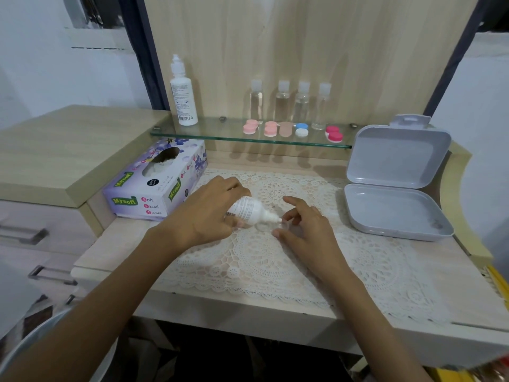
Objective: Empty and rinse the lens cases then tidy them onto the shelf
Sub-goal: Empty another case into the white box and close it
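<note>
Base of the small bottle [249,208] was hidden in the left hand [205,213], clear lens case [263,226] under its nozzle a faint blur — whether the right hand [307,230] held it was unclear, label on the tall bottle [184,97] too small to read

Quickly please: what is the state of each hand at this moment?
Left hand: holds the small white bottle, nozzle tilted down.
Right hand: fingers spread by the clear lens case; a grip cannot be told.

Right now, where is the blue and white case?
In the head view the blue and white case sits on the glass shelf, right of centre, between the tan case on its left and a clear bottle on its right.
</note>
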### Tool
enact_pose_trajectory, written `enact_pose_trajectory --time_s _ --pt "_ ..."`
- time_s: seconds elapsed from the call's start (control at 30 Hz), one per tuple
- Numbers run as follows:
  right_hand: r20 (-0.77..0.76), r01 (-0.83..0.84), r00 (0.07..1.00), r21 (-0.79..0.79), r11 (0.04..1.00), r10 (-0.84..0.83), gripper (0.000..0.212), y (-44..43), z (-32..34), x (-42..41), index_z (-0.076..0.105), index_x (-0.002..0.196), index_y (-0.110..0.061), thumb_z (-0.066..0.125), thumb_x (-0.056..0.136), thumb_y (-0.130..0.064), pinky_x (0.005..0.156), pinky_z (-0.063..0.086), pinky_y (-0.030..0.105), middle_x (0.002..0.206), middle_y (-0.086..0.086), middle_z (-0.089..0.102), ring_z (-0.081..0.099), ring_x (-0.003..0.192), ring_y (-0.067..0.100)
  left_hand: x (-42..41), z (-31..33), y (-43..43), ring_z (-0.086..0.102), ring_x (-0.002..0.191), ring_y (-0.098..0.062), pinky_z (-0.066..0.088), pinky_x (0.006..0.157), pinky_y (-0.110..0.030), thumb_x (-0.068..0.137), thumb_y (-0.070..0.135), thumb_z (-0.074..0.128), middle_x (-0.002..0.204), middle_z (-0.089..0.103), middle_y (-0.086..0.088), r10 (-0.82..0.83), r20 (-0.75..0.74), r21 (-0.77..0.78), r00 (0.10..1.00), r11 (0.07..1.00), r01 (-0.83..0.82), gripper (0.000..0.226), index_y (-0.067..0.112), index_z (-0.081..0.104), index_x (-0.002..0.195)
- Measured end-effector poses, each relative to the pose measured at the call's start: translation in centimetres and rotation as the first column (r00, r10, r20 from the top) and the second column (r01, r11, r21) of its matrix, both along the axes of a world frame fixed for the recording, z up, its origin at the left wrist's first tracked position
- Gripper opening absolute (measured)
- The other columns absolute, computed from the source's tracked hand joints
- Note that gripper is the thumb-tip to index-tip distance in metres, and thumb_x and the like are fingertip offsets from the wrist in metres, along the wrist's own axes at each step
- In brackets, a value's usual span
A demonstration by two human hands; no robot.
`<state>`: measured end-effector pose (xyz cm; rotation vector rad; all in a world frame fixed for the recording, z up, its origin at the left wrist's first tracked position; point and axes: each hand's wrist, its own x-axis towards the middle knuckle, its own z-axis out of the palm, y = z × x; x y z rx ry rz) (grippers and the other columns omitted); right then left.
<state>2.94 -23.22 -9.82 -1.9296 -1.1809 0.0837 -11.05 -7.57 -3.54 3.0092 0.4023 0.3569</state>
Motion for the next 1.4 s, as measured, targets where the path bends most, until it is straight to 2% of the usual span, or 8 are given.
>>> enact_pose_trajectory --time_s 0.3,0.57,0.77,1.07,1.3,1.4 --pt "0.000 -0.013 1.000 0.017 1.000 0.013 0.063 0.1 -0.2 0.2 0.043 0.138 -0.029 0.071 0.082 -0.025 0.072 0.031 0.004 0.104 -0.008 0.060 0.042 0.090 -0.010 0.3 0.8 -0.3 0.042 0.110 -0.017 0.039 0.093 -0.036 0.082 0.028 0.069 0.124 0.051 0.003 -0.001 -0.033 0.062 0.999 0.998 0.003 0.052 0.019 0.050 0.130" --pt "-0.011 -0.007 1.000 0.018 1.000 0.007 0.062 0.2 -0.4 0.2 0.043 0.137 -0.030 0.071 0.082 -0.026 0.074 0.032 0.007 0.106 -0.007 0.060 0.044 0.091 -0.008 0.5 1.0 -0.4 0.043 0.108 -0.017 0.039 0.090 -0.034 0.081 0.023 0.069 0.121 0.053 0.002 0.006 -0.033 0.065 0.999 0.998 -0.004 0.050 0.019 0.053 0.128" --pt "-0.018 -0.018 1.000 0.023 1.000 0.018 0.062 0.1 -0.3 0.2 0.043 0.138 -0.028 0.071 0.082 -0.025 0.075 0.032 0.008 0.103 -0.009 0.060 0.044 0.094 0.002 0.5 0.9 -0.3 0.043 0.107 -0.016 0.039 0.090 -0.033 0.081 0.023 0.069 0.121 0.054 0.002 0.003 -0.021 0.067 1.000 0.998 -0.001 0.051 0.019 0.053 0.128" --pt "-0.006 -0.012 1.000 0.005 1.000 0.012 0.062 0.2 -0.2 0.1 0.042 0.138 -0.030 0.071 0.083 -0.026 0.074 0.031 0.006 0.106 -0.009 0.059 0.042 0.091 -0.010 0.3 0.6 0.0 0.045 0.106 -0.018 0.040 0.089 -0.035 0.079 0.024 0.073 0.119 0.055 0.001 -0.014 0.015 0.067 1.000 0.998 0.013 0.051 0.018 0.055 0.126" --pt "-0.005 -0.010 1.000 0.006 1.000 0.010 0.062 0.1 -0.3 0.2 0.043 0.138 -0.030 0.071 0.083 -0.027 0.074 0.032 0.008 0.107 -0.007 0.059 0.044 0.091 -0.002 0.4 0.3 0.2 0.044 0.105 -0.016 0.040 0.087 -0.033 0.078 0.025 0.074 0.118 0.055 0.002 -0.018 0.035 0.061 0.999 0.998 0.016 0.052 0.019 0.056 0.126" --pt "-0.010 -0.006 1.000 0.003 1.000 0.006 0.062 0.2 -0.3 0.2 0.042 0.138 -0.032 0.071 0.083 -0.027 0.074 0.032 0.007 0.107 -0.007 0.059 0.044 0.091 -0.004 0.2 -0.2 0.3 0.044 0.105 -0.015 0.035 0.084 -0.027 0.078 0.027 0.074 0.118 0.054 0.003 -0.010 0.058 0.038 0.998 0.999 0.007 0.052 0.020 0.055 0.127"
